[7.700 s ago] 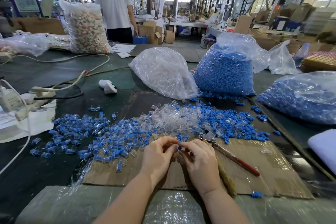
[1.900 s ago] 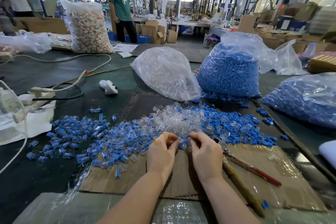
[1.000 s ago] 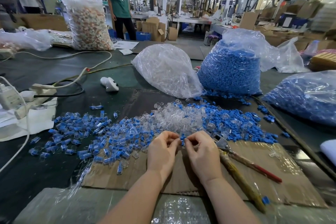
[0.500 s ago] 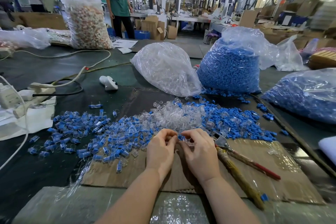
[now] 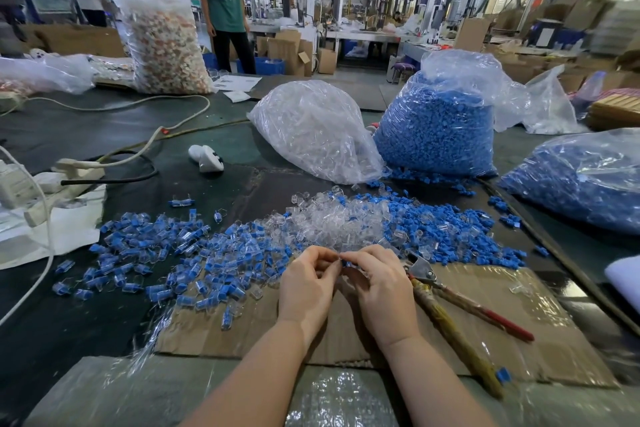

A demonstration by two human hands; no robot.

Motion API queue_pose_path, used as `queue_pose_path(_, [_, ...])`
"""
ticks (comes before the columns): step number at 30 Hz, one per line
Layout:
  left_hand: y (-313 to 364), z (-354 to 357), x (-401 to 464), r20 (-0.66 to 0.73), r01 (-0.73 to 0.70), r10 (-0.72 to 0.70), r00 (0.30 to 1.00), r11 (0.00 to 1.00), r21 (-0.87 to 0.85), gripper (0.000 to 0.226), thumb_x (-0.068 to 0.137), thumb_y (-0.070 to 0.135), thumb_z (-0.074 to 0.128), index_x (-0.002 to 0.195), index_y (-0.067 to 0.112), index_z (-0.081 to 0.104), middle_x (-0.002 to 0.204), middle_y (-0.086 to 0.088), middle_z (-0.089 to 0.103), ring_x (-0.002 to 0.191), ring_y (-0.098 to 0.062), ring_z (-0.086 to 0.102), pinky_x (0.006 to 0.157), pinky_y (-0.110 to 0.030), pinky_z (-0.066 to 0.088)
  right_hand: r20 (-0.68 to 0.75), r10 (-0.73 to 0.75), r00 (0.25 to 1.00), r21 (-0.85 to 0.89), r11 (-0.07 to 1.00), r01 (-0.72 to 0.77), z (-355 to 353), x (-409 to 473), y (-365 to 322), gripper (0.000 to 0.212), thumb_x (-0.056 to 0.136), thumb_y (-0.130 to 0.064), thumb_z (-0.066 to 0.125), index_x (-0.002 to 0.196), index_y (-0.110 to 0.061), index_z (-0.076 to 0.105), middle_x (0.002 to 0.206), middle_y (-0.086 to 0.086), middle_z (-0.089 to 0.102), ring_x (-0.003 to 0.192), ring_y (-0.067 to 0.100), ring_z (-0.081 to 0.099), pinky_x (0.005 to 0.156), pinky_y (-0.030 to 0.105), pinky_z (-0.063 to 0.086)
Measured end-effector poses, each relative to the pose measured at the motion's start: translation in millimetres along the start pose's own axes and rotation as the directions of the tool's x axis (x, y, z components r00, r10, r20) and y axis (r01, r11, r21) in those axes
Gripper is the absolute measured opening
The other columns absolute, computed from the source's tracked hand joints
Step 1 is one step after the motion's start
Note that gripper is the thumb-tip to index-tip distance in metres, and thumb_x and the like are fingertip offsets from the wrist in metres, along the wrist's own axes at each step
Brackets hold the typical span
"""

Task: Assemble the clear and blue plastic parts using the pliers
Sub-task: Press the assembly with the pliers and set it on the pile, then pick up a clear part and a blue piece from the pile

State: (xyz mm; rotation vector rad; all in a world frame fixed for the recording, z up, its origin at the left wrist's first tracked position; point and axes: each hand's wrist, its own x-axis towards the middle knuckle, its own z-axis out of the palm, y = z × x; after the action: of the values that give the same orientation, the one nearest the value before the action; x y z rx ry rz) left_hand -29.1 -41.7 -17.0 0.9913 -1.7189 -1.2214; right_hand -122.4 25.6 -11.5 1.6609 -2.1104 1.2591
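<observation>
My left hand (image 5: 306, 282) and my right hand (image 5: 375, 284) meet fingertip to fingertip above the cardboard sheet (image 5: 485, 333). Between them they pinch a small blue part (image 5: 345, 263); a clear part in the left fingers is hard to make out. The pliers (image 5: 446, 302), with one red handle and one taped yellow handle, lie on the cardboard just right of my right hand, untouched. Behind the hands spreads a heap of clear parts (image 5: 339, 218), with loose blue parts (image 5: 446, 232) to its right and assembled blue-and-clear pieces (image 5: 156, 253) to its left.
At the back stand a bag of clear parts (image 5: 311, 135), a bag of blue parts (image 5: 440, 128) and another blue bag (image 5: 581, 180) at right. A power strip with cables (image 5: 79, 170) and a white device (image 5: 206, 158) lie left. A person in a green shirt (image 5: 225, 7) stands beyond the table.
Both hands have stayed together over the cardboard, working the small part between the fingertips. The pliers have not moved. The person in green has shifted slightly.
</observation>
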Motion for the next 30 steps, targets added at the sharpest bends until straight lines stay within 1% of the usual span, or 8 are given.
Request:
queue_pose_path(6, [-0.7, -0.3, 1.1, 0.015, 0.006, -0.006, 1.0, 1.0, 0.015, 0.021, 0.086, 0.012, 0.064, 0.077, 0.03, 0.058, 0.079, 0.002, 0.065, 0.078, -0.012, 0.062, 0.073, -0.023, 0.053, 0.033, -0.004, 0.999, -0.065, 0.998, 0.006, -4.8, 0.8, -4.5, 0.03, 0.07, -0.005, 0.077, 0.099, -0.011, 0.071, 0.09, 0.002, 0.063, 0.087, 0.023, 0.058, 0.082, 0.034, 0.047])
queue_pose_path(10, [-0.8, -0.2, 0.3, 0.022, 0.008, -0.008, 1.0, 0.999, 0.033, 0.02, 0.086, 0.012, 0.064, 0.078, 0.029, 0.058, 0.08, 0.002, 0.065, 0.08, -0.013, 0.063, 0.076, -0.026, 0.054, 0.013, 0.11, 0.994, -0.212, 0.972, -0.105, -21.4, -0.5, -0.7, 0.035, 0.078, -0.012, 0.071, 0.113, -0.013, 0.065, 0.107, 0.001, 0.06, 0.103, 0.02, 0.054, 0.092, 0.035, 0.04])
queue_pose_path(13, [0.3, -0.5, -0.8, 0.025, 0.001, -0.002, 1.0, 0.998, 0.066, 0.018, 0.087, 0.014, 0.063, 0.079, 0.03, 0.057, 0.081, 0.005, 0.063, 0.079, -0.008, 0.06, 0.069, -0.014, 0.049, -0.011, 0.269, 0.963, -0.332, 0.907, -0.258, -40.3, -2.4, 4.0, 0.039, 0.087, -0.025, 0.063, 0.125, -0.017, 0.056, 0.122, 0.0, 0.053, 0.116, 0.016, 0.045, 0.1, 0.033, 0.033])
queue_pose_path(18, [2.0, -2.1, -1.0, 0.024, 0.002, -0.003, 1.0, 0.998, 0.069, 0.018, 0.087, 0.013, 0.063, 0.08, 0.029, 0.057, 0.081, 0.005, 0.062, 0.077, -0.004, 0.057, 0.063, -0.006, 0.044, 0.137, 0.656, 0.743, -0.707, 0.59, -0.39, -65.5, -14.8, 20.8, 0.071, 0.085, -0.071, 0.03, 0.141, -0.027, 0.027, 0.148, 0.005, 0.03, 0.135, 0.025, 0.028, 0.109, 0.049, 0.024])
queue_pose_path(20, [2.2, -2.3, -0.9, 0.026, 0.002, -0.004, 1.0, 0.997, 0.072, 0.018, 0.087, 0.013, 0.063, 0.08, 0.029, 0.057, 0.082, 0.005, 0.062, 0.077, -0.003, 0.057, 0.063, -0.006, 0.044, 0.183, 0.711, 0.679, -0.745, 0.551, -0.376, -70.5, -20.9, 27.1, 0.082, 0.081, -0.077, 0.025, 0.145, -0.028, 0.017, 0.149, 0.003, 0.028, 0.135, 0.025, 0.029, 0.108, 0.051, 0.023])
queue_pose_path(22, [2.6, -2.4, -0.7, 0.029, 0.008, -0.011, 1.0, 0.997, 0.075, 0.019, 0.087, 0.013, 0.063, 0.08, 0.029, 0.056, 0.082, 0.005, 0.062, 0.077, -0.004, 0.058, 0.063, -0.007, 0.045, 0.181, 0.68, 0.711, -0.762, 0.553, -0.335, -72.4, -26.2, 29.0, 0.076, 0.084, -0.073, 0.026, 0.145, -0.03, 0.015, 0.146, 0.0, 0.032, 0.132, 0.023, 0.033, 0.106, 0.048, 0.028])
queue_pose_path(26, [4.2, -4.1, -0.8, 0.033, 0.022, -0.024, 0.999, 0.997, 0.072, 0.018, 0.087, 0.013, 0.063, 0.08, 0.029, 0.057, 0.082, 0.004, 0.062, 0.077, -0.005, 0.057, 0.063, -0.007, 0.043, 0.145, 0.47, 0.871, -0.792, 0.582, -0.182, -73.7, -29.9, 26.5, 0.039, 0.094, -0.053, 0.03, 0.12, -0.027, 0.042, 0.117, -0.003, 0.048, 0.106, 0.016, 0.048, 0.084, 0.028, 0.043])
queue_pose_path(30, [6.5, -4.6, 1.3, 0.03, 0.05, -0.051, 0.998, 0.998, 0.044, 0.011, 0.087, 0.012, 0.063, 0.083, 0.022, 0.06, 0.081, 0.002, 0.062, 0.074, -0.004, 0.055, 0.062, -0.005, 0.042, 0.207, 0.423, 0.882, -0.751, 0.647, -0.134, -79.3, -21.8, 23.8, 0.032, 0.098, -0.046, 0.023, 0.104, -0.023, 0.045, 0.106, -0.003, 0.05, 0.091, 0.013, 0.046, 0.078, 0.02, 0.044])
